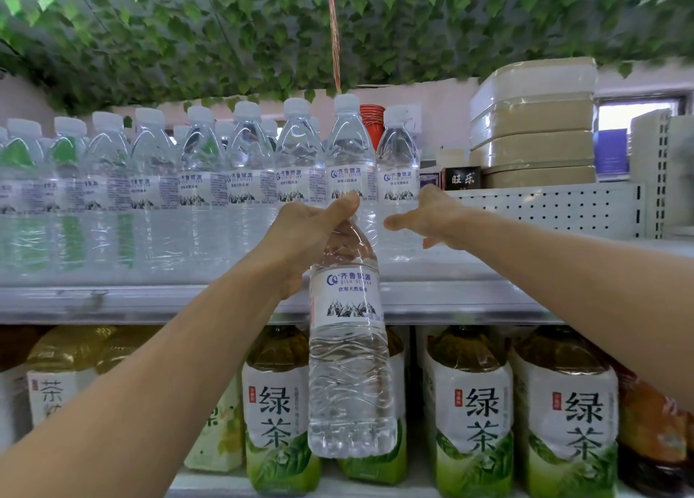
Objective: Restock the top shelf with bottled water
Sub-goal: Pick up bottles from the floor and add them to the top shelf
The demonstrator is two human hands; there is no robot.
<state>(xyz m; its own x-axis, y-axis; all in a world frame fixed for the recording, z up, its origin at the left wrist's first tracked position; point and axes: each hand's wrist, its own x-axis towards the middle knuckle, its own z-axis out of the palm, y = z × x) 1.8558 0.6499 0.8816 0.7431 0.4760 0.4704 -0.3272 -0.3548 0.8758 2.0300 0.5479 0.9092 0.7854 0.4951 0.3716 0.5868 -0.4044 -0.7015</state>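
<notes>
My left hand grips a clear water bottle by its neck. The bottle hangs upright in front of the top shelf's front edge, its body covering part of the shelf below. A row of several matching water bottles with white caps fills the top shelf from the left. The rightmost bottle stands at the end of that row. My right hand is raised with fingers apart, just in front of and beside the lower part of that rightmost bottle; whether it touches it I cannot tell.
Stacked tan boxes and a small dark box stand on a perforated white shelf at the right. Large green tea bottles fill the lower shelf. Hanging green leaves cover the ceiling. Red cups stand behind the water.
</notes>
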